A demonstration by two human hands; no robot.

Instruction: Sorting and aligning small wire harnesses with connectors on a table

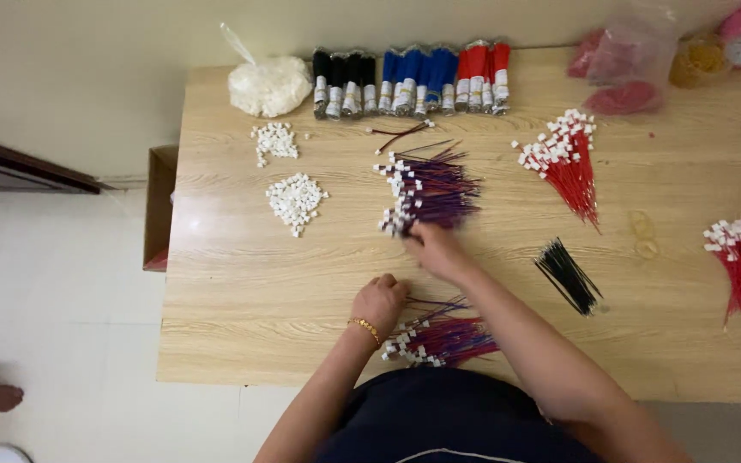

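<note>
Left hand (378, 300) curled in a loose fist, knuckles on the table (242, 291), wrist bent, beside near wire bundle (439, 339); nothing visibly held. Right hand (436, 249) reaches forward to far wire pile (429, 190); motion blur, grip indeterminate. Near bundle partly hidden by right forearm.

Right hand (435, 249) on purple wires (430, 190)

Bag of white connectors (268, 85), wire spools (411, 80), red wire bundles (566, 159), black wires (567, 274), cardboard box (160, 206)
</note>
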